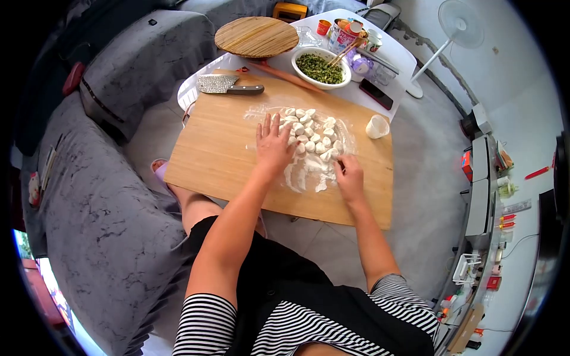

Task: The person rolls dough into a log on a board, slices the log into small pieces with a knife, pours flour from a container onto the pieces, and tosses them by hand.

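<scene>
Several small white dough pieces [310,132] lie in a cluster on a floured wooden board [219,148]. My left hand [274,145] rests at the cluster's left side, fingers stretched out and touching the nearest pieces. At the lower right of the cluster is my right hand [349,175], its fingers curled together beside the loose flour [310,172]; whether anything is between them is hidden. A cleaver [228,85] with a dark handle lies at the board's far left. Near the right edge stands a translucent plastic cup [377,127].
Behind the board, a white bowl [295,66] holds chopped green filling with chopsticks in it. A rolling pin [285,76] lies along the far edge. Beyond are a round woven lid [256,37], a phone [376,95] and several containers. A grey sofa [107,219] stands left, a fan [460,24] right.
</scene>
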{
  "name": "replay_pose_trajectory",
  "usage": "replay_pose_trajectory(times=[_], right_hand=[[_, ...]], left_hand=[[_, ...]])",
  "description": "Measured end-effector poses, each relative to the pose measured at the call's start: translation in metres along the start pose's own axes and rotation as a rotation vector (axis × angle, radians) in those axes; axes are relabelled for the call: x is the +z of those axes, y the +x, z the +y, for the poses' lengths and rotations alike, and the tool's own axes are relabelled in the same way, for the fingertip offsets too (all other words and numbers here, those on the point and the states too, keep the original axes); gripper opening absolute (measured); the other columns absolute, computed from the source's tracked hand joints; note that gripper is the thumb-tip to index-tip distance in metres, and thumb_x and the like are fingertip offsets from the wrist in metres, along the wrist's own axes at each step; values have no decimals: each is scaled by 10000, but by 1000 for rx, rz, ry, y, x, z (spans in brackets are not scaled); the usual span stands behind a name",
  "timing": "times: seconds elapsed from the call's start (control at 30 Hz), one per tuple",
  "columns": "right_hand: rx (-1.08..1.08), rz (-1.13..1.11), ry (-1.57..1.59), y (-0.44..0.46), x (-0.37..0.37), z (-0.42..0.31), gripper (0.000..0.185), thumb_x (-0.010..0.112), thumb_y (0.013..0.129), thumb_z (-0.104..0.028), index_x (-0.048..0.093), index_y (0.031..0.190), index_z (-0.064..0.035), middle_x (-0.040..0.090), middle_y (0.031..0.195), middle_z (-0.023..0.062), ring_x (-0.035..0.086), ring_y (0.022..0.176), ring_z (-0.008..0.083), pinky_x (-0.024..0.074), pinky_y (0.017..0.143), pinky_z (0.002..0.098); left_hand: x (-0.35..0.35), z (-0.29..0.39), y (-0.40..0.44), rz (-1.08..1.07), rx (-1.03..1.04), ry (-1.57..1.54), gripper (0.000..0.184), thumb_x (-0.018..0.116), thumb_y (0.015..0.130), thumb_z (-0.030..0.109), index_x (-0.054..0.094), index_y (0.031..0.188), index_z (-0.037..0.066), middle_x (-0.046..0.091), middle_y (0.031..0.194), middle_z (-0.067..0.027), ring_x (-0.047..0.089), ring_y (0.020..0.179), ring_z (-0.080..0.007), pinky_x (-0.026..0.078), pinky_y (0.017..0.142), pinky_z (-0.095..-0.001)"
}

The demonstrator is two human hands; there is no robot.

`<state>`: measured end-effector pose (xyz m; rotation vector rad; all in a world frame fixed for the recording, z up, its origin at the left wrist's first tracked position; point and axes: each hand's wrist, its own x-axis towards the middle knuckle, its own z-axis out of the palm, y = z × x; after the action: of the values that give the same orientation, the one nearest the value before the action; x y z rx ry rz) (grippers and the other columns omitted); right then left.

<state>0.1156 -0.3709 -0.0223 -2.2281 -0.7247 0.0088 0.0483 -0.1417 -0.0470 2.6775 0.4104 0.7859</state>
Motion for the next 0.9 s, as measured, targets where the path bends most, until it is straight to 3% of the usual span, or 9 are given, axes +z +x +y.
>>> replay_pose_trajectory(times=[0.07, 0.1, 0.23, 0.37, 0.5, 0.67, 0.73, 0.8, 0.9], right_hand=[[-73, 47, -126, 4, 13, -13, 259, 688, 846, -146, 641, 1086, -61, 604, 987, 129, 609, 953, 305, 501, 800, 415], [-150, 92, -261, 6, 17, -16, 241, 695, 840, -144, 649, 1065, -71, 593, 972, 122, 610, 930, 300, 502, 778, 413], [-152, 41, -251, 6, 19, -17, 238, 707, 828, -146, 656, 1055, -94, 591, 968, 115, 614, 900, 305, 498, 767, 406], [-97, 19, -131, -12, -4, -6, 241, 707, 828, -148, 654, 1058, -97, 592, 972, 111, 621, 883, 306, 496, 762, 405], [-34, -14, -139, -31, -12, -2, 241, 705, 831, -142, 655, 1063, -96, 596, 983, 107, 633, 875, 301, 504, 749, 405], [-158, -27, -130, -16, 17, -23, 234, 690, 845, -134, 654, 1073, -97, 593, 987, 110, 632, 873, 307, 509, 741, 410], [-189, 41, -137, -1, 26, -23, 226, 683, 844, -124, 657, 1067, -98, 587, 997, 106, 628, 870, 313, 508, 739, 418], [-183, 53, -142, 7, 26, -15, 236, 675, 841, -103, 657, 1076, -104, 581, 1009, 100, 628, 868, 305, 510, 737, 415], [-176, -20, -81, 1, 14, -6, 263, 675, 838, -95, 651, 1099, -113, 577, 1030, 116, 629, 859, 305, 515, 736, 412]], left_hand=[[-16, -6, 0, 50, -70, -98, 347, 701, 851, 285, 671, 1152, 115, 518, 1377, -158, 413, 1328, -371, 344, 1080, -482], [-28, -5, 0, 162, -47, -96, 162, 706, 836, 178, 690, 965, 80, 630, 1147, -132, 568, 1101, -341, 458, 917, -455], [-37, 5, -12, -139, -48, -45, 211, 708, 819, 258, 623, 870, 72, 669, 944, -104, 649, 883, -321, 501, 788, -452], [-17, 21, -25, -184, -29, 87, 309, 723, 797, 296, 575, 968, 85, 665, 871, -92, 663, 868, -290, 502, 795, -440], [-6, 23, -29, -134, 49, 55, 299, 721, 793, 288, 574, 950, 80, 672, 884, -87, 668, 838, -291, 503, 793, -431], [-7, 50, -51, -256, 123, -50, 284, 725, 784, 270, 571, 927, 80, 683, 894, -96, 673, 793, -293, 502, 757, -405], [4, 48, -53, -227, 139, -33, 286, 735, 767, 265, 575, 915, 80, 674, 893, -90, 666, 814, -283, 502, 752, -395], [11, 44, -44, 8, 137, -49, 300, 747, 737, 264, 584, 910, 80, 654, 883, -80, 653, 848, -269, 504, 747, -383], [10, 42, -38, -13, 109, -16, 303, 750, 721, 254, 594, 913, 80, 631, 878, -75, 636, 884, -261, 499, 751, -386]])
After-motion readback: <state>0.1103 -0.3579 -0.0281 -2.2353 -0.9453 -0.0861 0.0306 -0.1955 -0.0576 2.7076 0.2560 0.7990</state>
